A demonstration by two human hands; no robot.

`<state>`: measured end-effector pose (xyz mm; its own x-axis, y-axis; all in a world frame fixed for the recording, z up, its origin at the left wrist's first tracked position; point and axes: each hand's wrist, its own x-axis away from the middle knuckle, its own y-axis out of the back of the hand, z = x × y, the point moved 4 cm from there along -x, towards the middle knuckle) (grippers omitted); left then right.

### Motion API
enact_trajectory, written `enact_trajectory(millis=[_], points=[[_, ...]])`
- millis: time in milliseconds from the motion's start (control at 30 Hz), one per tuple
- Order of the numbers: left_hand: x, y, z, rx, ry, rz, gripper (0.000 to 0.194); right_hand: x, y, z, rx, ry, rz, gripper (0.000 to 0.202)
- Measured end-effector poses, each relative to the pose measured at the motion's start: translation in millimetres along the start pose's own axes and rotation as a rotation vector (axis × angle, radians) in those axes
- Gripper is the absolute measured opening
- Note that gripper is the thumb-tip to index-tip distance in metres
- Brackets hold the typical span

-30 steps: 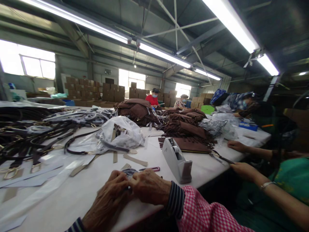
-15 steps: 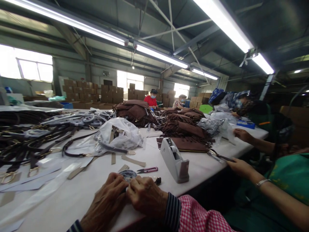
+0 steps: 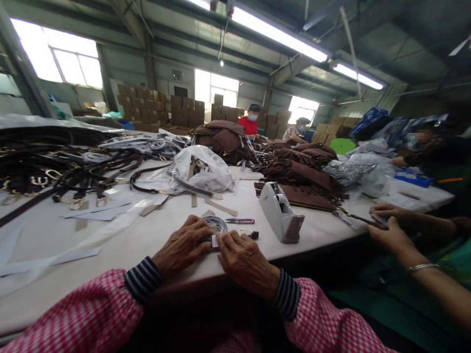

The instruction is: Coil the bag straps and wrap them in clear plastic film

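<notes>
One coiled strap (image 3: 221,223), two busy hands

Your left hand (image 3: 185,242) and right hand (image 3: 246,256) pinch it with closed fingers near the tabletop (image 3: 125,245) edge. You seem to be fixing on a white slip (image 3: 215,240); next calls for steady pressing.

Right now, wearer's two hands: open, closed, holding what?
Left hand: fingers bent beside the white piece; grip unclear.
Right hand: fingertips at the white piece; grip unclear.
</notes>
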<state>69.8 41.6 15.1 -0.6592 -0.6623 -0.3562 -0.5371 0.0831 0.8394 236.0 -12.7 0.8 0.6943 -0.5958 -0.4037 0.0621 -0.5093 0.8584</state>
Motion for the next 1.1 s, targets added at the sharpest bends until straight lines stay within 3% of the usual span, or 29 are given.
enact_trajectory(millis=[133, 233, 400, 533, 633, 733, 800, 867, 967, 1100], points=[[-4.0, 3.6, 0.5, 0.013, 0.052, 0.066, 0.021, 1.0, 0.1, 1.3, -0.012, -0.007, 0.01, 0.045], [-7.4, 1.0, 2.3, -0.041, 0.099, 0.061, 0.024, 1.1, -0.8, 1.3, -0.026, -0.025, 0.014, 0.043], [-3.8, -9.2, 7.2, -0.106, 0.058, 0.024, 0.016, 1.8, -3.3, 2.0, -0.039, -0.072, -0.008, 0.042], [3.7, -29.6, 28.8, -0.198, -0.063, -0.046, 0.03, 6.3, -0.6, 2.6, -0.117, -0.121, -0.034, 0.043], [6.3, -46.5, 49.5, -0.302, -0.106, -0.071, 0.044, 18.7, 17.0, -6.9, -0.238, -0.194, -0.141, 0.038], [5.2, -50.0, 56.9, -0.263, -0.075, -0.072, 0.035, 45.9, 54.9, -41.2, -0.275, -0.354, -0.363, 0.032], [-1.2, -41.2, 52.6, -0.186, -0.058, -0.111, 0.023, 69.2, 82.6, -80.9, -0.293, -0.53, -0.515, 0.028], [-14.1, -26.9, 45.0, -0.121, -0.067, -0.178, 0.019, 89.9, 99.0, -126.6, -0.415, -0.762, -0.57, 0.023], [-39.0, -7.7, 38.7, -0.044, -0.079, -0.305, 0.028, 108.0, 94.7, -176.1, -0.75, -1.074, -0.437, 0.017], [-54.8, -9.8, 50.1, 0.015, -0.028, -0.393, 0.033, 108.7, 76.4, -185.0, -0.989, -1.158, -0.274, 0.028]])
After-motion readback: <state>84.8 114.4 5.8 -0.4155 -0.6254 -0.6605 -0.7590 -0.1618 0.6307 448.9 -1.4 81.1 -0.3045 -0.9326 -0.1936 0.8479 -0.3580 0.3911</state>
